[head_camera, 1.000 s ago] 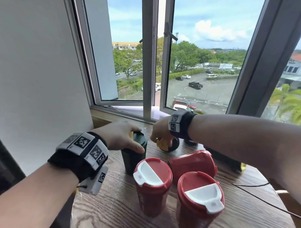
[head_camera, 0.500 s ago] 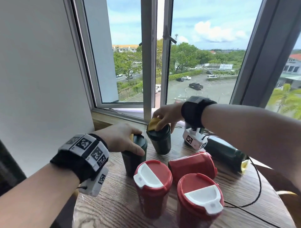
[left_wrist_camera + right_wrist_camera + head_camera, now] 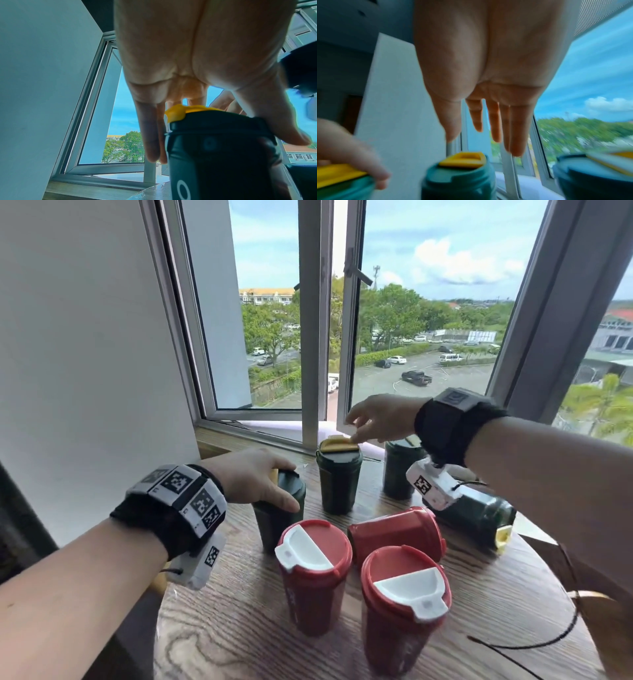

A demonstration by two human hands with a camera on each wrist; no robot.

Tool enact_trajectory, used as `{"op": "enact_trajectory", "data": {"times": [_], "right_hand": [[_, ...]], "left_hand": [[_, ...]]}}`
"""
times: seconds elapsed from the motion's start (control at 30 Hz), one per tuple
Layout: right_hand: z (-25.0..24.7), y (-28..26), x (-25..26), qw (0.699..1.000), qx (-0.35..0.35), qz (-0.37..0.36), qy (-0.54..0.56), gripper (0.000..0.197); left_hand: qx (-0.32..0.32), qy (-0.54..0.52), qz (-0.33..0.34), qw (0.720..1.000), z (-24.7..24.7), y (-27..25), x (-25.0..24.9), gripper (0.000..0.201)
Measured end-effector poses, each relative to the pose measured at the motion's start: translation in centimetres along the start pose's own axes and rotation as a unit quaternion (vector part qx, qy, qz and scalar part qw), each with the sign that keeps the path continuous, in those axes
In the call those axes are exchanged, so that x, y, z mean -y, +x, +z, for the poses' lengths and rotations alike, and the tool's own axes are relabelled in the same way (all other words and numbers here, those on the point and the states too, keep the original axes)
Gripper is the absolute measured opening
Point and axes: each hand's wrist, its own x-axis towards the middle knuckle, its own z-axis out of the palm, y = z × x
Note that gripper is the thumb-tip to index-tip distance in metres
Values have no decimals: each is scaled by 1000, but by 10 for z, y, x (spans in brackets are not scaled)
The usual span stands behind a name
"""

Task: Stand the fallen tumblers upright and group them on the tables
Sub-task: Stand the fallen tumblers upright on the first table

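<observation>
My left hand point(image 3: 260, 479) grips the lid of an upright dark green tumbler point(image 3: 279, 520) at the table's left; the left wrist view shows my left-hand fingers point(image 3: 150, 135) curled round this tumbler's lid point(image 3: 217, 121). My right hand point(image 3: 373, 419) hovers with straight fingers just over the yellow flap of a second upright green tumbler point(image 3: 338, 484), holding nothing. A third green tumbler point(image 3: 397, 470) stands behind my right wrist. One green tumbler point(image 3: 479, 517) and one red tumbler point(image 3: 397, 534) lie on their sides. Two red tumblers point(image 3: 313, 577) point(image 3: 404, 611) stand in front.
The round wooden table point(image 3: 239, 631) sits against a window sill point(image 3: 239, 440) under an open window. A white wall point(image 3: 85, 354) closes the left side. A black cable point(image 3: 548, 642) trails over the table's right edge.
My right hand stood the second green tumbler upright near the window, then let go and lifted off its lid. My left hand stayed on its tumbler.
</observation>
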Motion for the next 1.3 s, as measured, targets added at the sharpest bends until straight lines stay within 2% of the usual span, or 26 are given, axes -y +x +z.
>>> {"op": "enact_trajectory", "data": {"times": [0.07,0.1,0.17,0.3,0.37,0.5,0.7,0.83,1.0,1.07,1.17,1.23,1.27,1.3], "right_hand": [[-5,-36,-2,995,-63,-54,-47,40],[-5,-56,-4,994,-67,-68,-60,35],[4,-90,-9,993,-11,-69,-93,37],[49,-121,-26,980,137,-26,-143,78],[68,-119,-33,971,170,-17,-167,84],[72,-115,-35,975,149,-26,-160,77],[25,-107,-26,992,104,-19,-65,83],[26,-97,-12,987,107,-9,-121,89],[32,-101,-14,991,86,-12,-99,93],[20,-110,-22,997,59,-2,-41,84],[2,-128,-46,999,-26,18,13,46],[7,-141,-65,997,-54,40,-26,23],[15,-146,-74,996,-54,55,-54,18],[26,-150,-81,993,-48,71,-85,21]], "left_hand": [[-1,6,5,1000,0,1,1,87],[-1,9,8,1000,0,1,1,87],[-1,9,14,1000,0,2,2,87],[-5,8,21,1000,1,4,5,88],[-1,14,22,1000,1,4,5,89],[4,23,21,1000,1,4,4,89],[1,15,19,1000,0,3,3,88],[-1,14,15,1000,1,4,6,88],[2,2,17,1000,2,4,7,89],[6,-6,15,1000,2,4,6,88],[8,12,22,1000,1,4,5,89],[7,34,27,999,0,3,6,90],[8,38,30,999,-1,3,6,94],[11,40,32,999,-1,3,7,102]]}}
